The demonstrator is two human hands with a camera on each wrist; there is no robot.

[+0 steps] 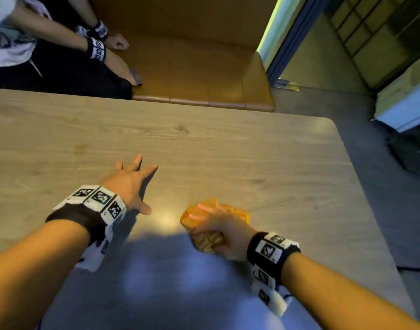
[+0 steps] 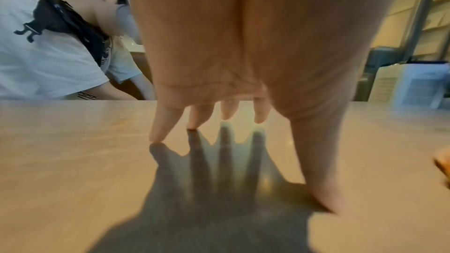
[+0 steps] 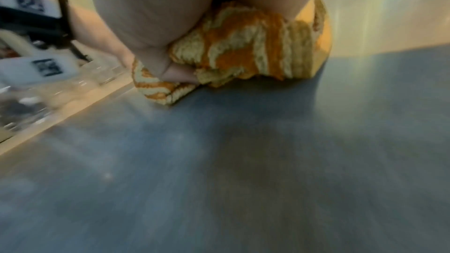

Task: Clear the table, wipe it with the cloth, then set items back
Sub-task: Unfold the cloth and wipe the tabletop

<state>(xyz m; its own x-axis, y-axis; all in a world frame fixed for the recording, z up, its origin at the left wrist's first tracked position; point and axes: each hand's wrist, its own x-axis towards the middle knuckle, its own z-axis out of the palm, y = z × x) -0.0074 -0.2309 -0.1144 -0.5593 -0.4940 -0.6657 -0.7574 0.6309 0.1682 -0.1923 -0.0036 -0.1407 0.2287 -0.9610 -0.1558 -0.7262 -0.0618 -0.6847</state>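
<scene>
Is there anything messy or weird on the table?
A faint round stain marks the wooden table beyond the left hand. The right hand grips the bunched orange cloth. Nothing spilled or broken shows.

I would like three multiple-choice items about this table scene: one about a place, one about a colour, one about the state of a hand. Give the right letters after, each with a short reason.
1. Where is the cloth?
A. on the bench
B. on the table, under the right hand
C. on the floor

2. What colour is the cloth?
A. orange
B. green
C. black

3. How is the left hand?
A. curled into a fist
B. gripping a cup
C. fingers spread, tips on the table

Key:
1 B, the right hand grips it against the table.
2 A, orange with paler stripes in the right wrist view.
3 C, the left wrist view shows some spread fingers touching the top.
</scene>
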